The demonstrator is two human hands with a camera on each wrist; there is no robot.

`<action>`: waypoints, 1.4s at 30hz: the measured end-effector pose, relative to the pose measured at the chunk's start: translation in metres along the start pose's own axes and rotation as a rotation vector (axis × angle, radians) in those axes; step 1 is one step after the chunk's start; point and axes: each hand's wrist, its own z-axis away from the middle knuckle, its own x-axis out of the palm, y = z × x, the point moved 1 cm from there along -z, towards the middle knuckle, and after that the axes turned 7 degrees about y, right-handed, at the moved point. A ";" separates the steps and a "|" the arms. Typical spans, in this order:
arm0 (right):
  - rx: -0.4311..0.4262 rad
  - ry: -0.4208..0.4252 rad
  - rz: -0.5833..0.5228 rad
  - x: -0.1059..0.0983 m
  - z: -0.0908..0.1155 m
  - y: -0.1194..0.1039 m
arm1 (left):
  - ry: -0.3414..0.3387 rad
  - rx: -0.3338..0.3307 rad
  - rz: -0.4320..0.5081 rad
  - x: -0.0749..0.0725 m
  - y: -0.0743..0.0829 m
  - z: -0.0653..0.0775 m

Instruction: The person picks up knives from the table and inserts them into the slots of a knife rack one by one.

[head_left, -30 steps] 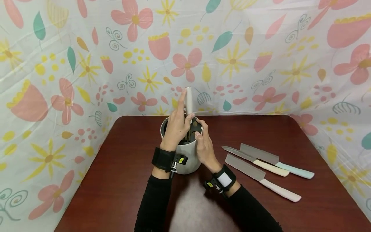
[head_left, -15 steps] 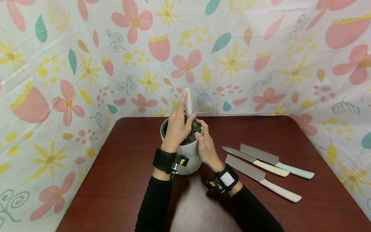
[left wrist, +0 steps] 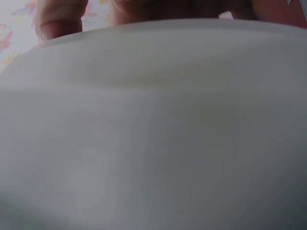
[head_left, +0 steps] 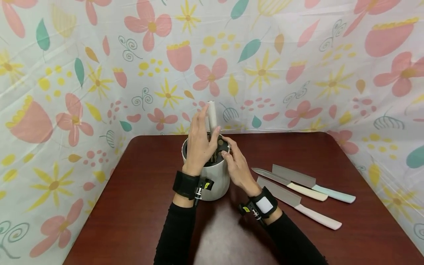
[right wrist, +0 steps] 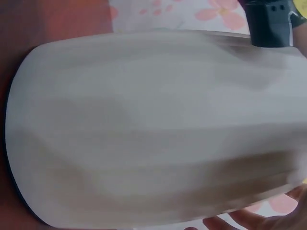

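Note:
A round, pale grey knife block (head_left: 215,186) with a dark slotted top stands on the table. From its top rises a white handle (head_left: 212,117), leaning slightly left; what lies below it is hidden. My left hand (head_left: 200,149) is beside and in front of this handle, fingers extended upward and thumb apart on the near side. My right hand (head_left: 240,169) grips the block's right rim, with fingers over the edge and thumb at the near side. Both wrist views are mostly filled by the block's smooth wall (left wrist: 153,124), and fingertips (right wrist: 218,224) show at its edge in the right one.
Three knives lie to the right on the brown table (head_left: 139,206): one with a light blue handle (head_left: 335,194), one with a cream handle (head_left: 308,192), one with a white handle (head_left: 318,217). A flowered cloth (head_left: 285,84) hangs behind the table.
The white handle now leans a little further left. My left fingers have drawn slightly left and spread from the thumb. The right hand keeps its hold on the block.

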 end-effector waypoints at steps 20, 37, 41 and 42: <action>-0.181 0.102 0.210 -0.036 0.030 -0.046 | 0.018 0.021 -0.106 -0.039 0.039 0.028; -0.199 0.215 0.263 -0.060 0.078 -0.067 | -0.019 0.055 -0.106 -0.054 0.076 0.083; -0.166 0.222 0.264 -0.064 0.090 -0.069 | -0.033 0.038 -0.090 -0.055 0.082 0.094; -0.163 0.225 0.264 -0.065 0.093 -0.069 | -0.034 0.033 -0.085 -0.055 0.084 0.096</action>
